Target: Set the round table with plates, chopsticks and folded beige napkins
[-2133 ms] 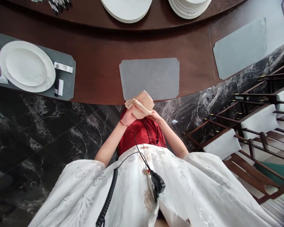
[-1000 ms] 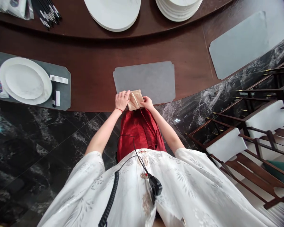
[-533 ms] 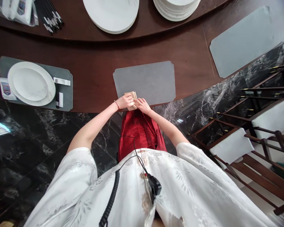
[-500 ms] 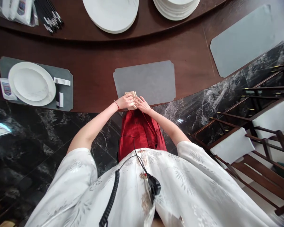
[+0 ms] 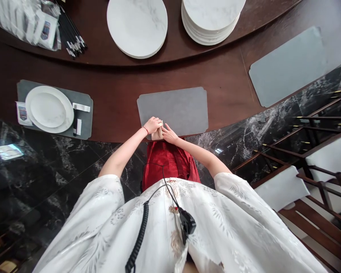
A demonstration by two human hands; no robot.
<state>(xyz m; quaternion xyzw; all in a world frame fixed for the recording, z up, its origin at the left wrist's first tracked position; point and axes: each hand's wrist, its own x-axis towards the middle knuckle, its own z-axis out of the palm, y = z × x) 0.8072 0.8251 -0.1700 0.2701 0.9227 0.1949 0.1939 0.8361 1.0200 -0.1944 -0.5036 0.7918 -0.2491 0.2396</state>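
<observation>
A small folded beige cloth napkin (image 5: 157, 134) sits upright in layers at the near left corner of the middle grey placemat (image 5: 179, 108). My left hand (image 5: 152, 125) is closed over its upper left side; a red string bracelet circles that wrist. At the napkin's right edge, my right hand (image 5: 170, 135) rests with its fingers stretched and apart, the fingertips touching or very near the folds. Part of the napkin is covered by my left fingers.
Left on the table, another placemat (image 5: 86, 129) bears stacked plates (image 5: 49, 110), chopsticks and a packet. The raised tier holds a large plate (image 5: 138, 26), a plate stack (image 5: 213, 17), black chopsticks (image 5: 71, 34) and wrapped packets (image 5: 47, 30). Chairs (image 5: 287, 185) stand right.
My hands have drawn slightly apart, the right now beside the napkin instead of against the left fingers. More of the napkin shows. The view has tilted, so the table appears lower.
</observation>
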